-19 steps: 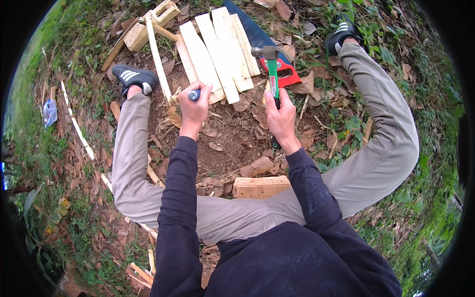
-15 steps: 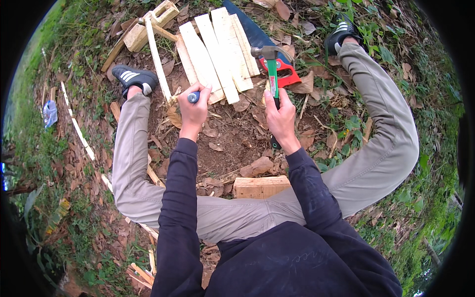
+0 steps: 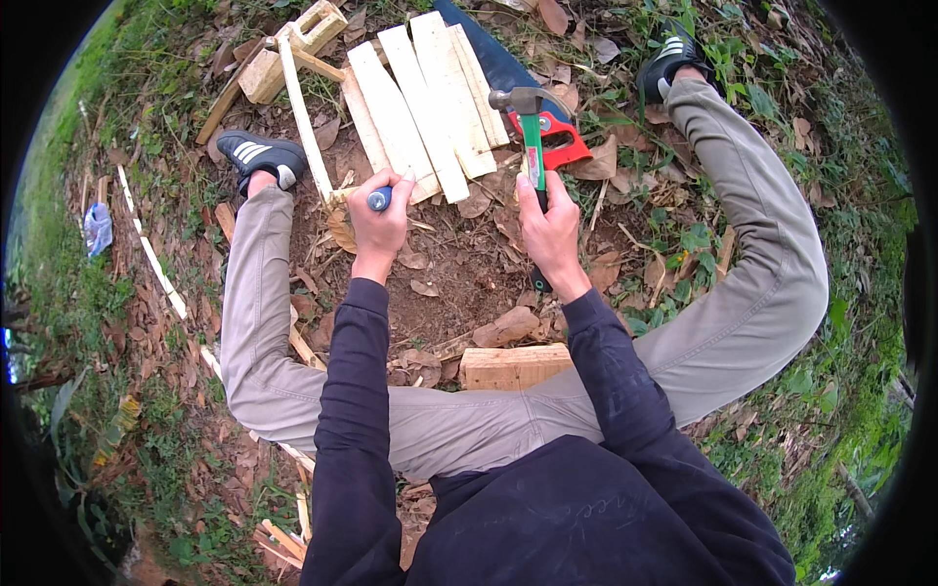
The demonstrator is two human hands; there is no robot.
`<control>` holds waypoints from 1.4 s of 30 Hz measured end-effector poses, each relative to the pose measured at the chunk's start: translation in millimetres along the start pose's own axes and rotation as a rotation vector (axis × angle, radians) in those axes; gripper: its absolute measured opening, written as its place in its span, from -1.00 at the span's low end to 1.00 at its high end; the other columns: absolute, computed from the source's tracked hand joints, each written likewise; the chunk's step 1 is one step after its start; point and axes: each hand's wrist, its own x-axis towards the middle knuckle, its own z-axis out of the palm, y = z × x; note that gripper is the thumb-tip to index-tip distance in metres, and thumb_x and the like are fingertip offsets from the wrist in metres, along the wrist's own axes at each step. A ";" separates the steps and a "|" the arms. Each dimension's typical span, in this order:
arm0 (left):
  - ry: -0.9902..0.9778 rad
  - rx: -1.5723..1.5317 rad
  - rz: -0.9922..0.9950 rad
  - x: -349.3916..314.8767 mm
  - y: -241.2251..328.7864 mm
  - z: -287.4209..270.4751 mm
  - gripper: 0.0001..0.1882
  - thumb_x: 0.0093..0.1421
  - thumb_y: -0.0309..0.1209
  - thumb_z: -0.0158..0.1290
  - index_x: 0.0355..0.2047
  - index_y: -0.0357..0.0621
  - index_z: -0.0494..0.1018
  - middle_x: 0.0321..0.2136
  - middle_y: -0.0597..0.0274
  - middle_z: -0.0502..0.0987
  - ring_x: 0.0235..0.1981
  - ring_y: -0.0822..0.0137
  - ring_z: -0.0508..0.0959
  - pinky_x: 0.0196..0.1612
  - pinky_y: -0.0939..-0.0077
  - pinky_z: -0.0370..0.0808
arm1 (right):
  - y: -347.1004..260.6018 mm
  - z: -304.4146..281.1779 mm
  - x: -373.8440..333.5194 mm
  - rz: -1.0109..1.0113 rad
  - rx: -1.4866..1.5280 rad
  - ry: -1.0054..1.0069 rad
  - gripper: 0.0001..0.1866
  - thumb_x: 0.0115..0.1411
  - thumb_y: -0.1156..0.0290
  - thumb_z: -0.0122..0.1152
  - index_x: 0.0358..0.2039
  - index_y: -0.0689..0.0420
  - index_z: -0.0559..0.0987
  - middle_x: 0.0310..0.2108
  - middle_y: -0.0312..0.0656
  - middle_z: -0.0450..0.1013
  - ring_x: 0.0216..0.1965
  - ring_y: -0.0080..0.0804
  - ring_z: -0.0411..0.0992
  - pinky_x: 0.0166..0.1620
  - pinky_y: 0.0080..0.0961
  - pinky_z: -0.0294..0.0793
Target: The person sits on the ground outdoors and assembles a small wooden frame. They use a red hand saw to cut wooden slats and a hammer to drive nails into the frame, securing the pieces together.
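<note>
My left hand (image 3: 379,237) is closed around a tool with a round blue handle (image 3: 379,199). Only the butt of that handle shows above the fist; its other end is hidden, so I cannot tell its kind. In my right hand (image 3: 550,230) is a claw hammer (image 3: 532,137), gripped along its green and black handle with the metal head pointing away from me. Several pale, thin boards (image 3: 396,107) lie side by side on the ground just beyond my hands. Beside them rests a handsaw (image 3: 570,153) with a red handle and a dark blade, partly behind the hammer head.
A wooden block (image 3: 513,368) lies between my legs, near my lap. Far left, a notched wooden piece (image 3: 318,27) and a long thin strip (image 3: 305,112) lie near my left shoe (image 3: 262,156). Dry leaves cover much of the soil. A crumpled plastic bag (image 3: 98,228) sits at the left.
The view has shifted very slightly. Both hands keep their grips, and the hammer has moved marginally to the left.
</note>
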 end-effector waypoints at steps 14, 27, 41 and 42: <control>0.008 -0.037 -0.017 -1.9 -1.2 0.6 -0.70 0.21 -0.45 0.13 -0.65 -0.27 0.40 -0.75 0.31 0.42 -0.66 0.52 0.40 -0.55 0.55 0.27 | 3.5 -0.1 0.6 0.020 0.013 -0.010 -0.71 0.39 0.27 0.16 -0.35 0.24 0.44 -0.69 -0.28 0.36 -0.65 -0.64 0.29 -0.57 -0.46 0.26; 0.013 -0.027 0.001 -2.5 -4.7 0.8 -0.70 0.21 -0.46 0.13 -0.65 -0.27 0.40 -0.75 0.31 0.42 -0.67 0.52 0.40 -0.55 0.55 0.27 | -1.7 -1.3 -0.6 0.025 -0.015 -0.009 -0.72 0.39 0.27 0.15 -0.33 0.24 0.43 -0.70 -0.26 0.36 -0.65 -0.61 0.33 -0.56 -0.44 0.29; 0.076 0.014 -0.025 -10.6 0.9 5.9 -0.73 0.21 -0.46 0.15 -0.62 -0.27 0.41 -0.72 0.26 0.45 -0.64 0.45 0.45 -0.52 0.50 0.32 | 1.6 1.6 0.5 0.047 0.046 -0.016 -0.72 0.39 0.27 0.15 -0.34 0.23 0.44 -0.72 -0.27 0.35 -0.67 -0.61 0.32 -0.57 -0.45 0.28; 0.084 0.037 0.037 -18.5 -9.5 12.1 -0.74 0.20 -0.46 0.16 -0.61 -0.26 0.41 -0.69 0.21 0.45 -0.64 0.39 0.46 -0.52 0.46 0.33 | 0.1 2.0 -0.4 0.046 0.027 -0.020 -0.72 0.39 0.27 0.16 -0.34 0.23 0.44 -0.72 -0.28 0.34 -0.67 -0.61 0.31 -0.58 -0.45 0.27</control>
